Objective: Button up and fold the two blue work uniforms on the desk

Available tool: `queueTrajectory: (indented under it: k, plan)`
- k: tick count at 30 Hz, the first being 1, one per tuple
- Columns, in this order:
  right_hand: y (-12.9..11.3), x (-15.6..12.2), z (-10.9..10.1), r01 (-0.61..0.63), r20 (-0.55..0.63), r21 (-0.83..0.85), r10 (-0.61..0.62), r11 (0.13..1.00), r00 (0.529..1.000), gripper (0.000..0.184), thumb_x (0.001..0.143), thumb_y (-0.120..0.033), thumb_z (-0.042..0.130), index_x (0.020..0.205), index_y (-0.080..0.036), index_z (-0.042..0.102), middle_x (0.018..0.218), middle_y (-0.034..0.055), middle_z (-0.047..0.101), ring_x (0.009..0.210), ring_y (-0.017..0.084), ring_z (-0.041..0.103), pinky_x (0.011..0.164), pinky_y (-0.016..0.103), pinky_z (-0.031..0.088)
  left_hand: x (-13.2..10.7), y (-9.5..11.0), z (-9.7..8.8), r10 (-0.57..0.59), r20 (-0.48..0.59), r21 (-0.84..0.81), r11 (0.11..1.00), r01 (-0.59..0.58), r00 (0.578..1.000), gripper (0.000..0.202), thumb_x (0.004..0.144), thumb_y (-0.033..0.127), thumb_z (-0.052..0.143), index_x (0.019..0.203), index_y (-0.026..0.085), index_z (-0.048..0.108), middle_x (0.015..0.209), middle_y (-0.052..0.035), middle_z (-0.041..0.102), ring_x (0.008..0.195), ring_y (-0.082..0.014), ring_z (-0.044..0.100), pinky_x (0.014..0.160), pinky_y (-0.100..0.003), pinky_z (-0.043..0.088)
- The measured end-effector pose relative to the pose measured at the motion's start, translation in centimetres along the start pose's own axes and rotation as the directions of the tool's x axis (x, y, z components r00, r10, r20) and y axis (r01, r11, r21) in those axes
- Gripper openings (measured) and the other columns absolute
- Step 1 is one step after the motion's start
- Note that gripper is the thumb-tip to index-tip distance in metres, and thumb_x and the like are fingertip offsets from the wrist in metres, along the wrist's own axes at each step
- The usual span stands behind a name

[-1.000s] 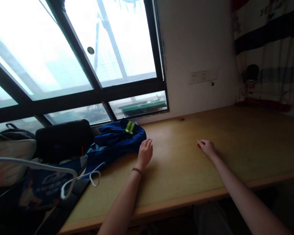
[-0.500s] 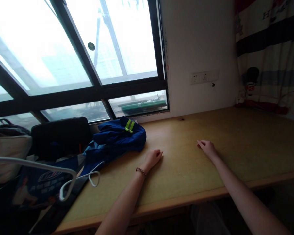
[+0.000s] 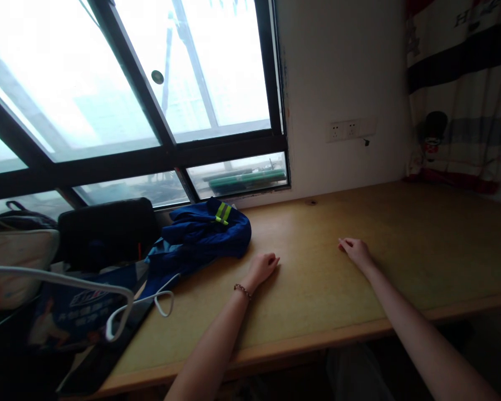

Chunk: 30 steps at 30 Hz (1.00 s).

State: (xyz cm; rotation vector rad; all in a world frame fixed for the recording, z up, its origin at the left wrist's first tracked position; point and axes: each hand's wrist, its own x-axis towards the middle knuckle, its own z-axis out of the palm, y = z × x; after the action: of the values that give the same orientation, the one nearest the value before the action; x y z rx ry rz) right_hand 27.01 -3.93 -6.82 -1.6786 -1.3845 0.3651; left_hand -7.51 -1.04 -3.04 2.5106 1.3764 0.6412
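My left hand (image 3: 264, 268) rests on the wooden table (image 3: 304, 301), its fingers curled in loosely and nothing showing in them. A beaded bracelet (image 3: 242, 291) circles that wrist. Nearest to this hand, up and to the left, lies a crumpled blue garment (image 3: 204, 231) with a yellow-green reflective strip. Farther right, my right hand (image 3: 357, 252) lies on the same tabletop. Its fingers are drawn together with the tips pointing left, and I see no object in them. Bare table separates the two hands.
Left of the garment are a black case-like object (image 3: 108, 228), a printed blue bag (image 3: 73, 312) and a pale bag (image 3: 16, 262). A white bent tube or cable (image 3: 125, 303) crosses in front. Behind stand a window, wall sockets (image 3: 350, 130) and a curtain (image 3: 467, 111).
The whole view has shifted slightly, so everything sits a little farther right. Both hands keep the same pose and place on the table.
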Motion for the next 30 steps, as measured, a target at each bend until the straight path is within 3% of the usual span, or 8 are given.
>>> queueTrajectory:
  k: [30]
  plan:
    - [-0.34, -0.02, -0.27, -0.013, 0.014, -0.027, 0.014, 1.000, 1.000, 0.039, 0.073, -0.048, 0.042, 0.063, -0.016, 0.064, 0.065, 0.0065, 0.065, 0.063, 0.018, 0.058, 0.060, 0.026, 0.039, 0.07, -0.46, 0.26, 0.017, -0.006, -0.018, 1.000, -0.017, 1.000, 0.038, 0.081, 0.039, 0.039, 0.058, 0.013, 0.054, 0.051, 0.0016, 0.044, 0.048, -0.0073, 0.032, 0.048, -0.021, 0.018]
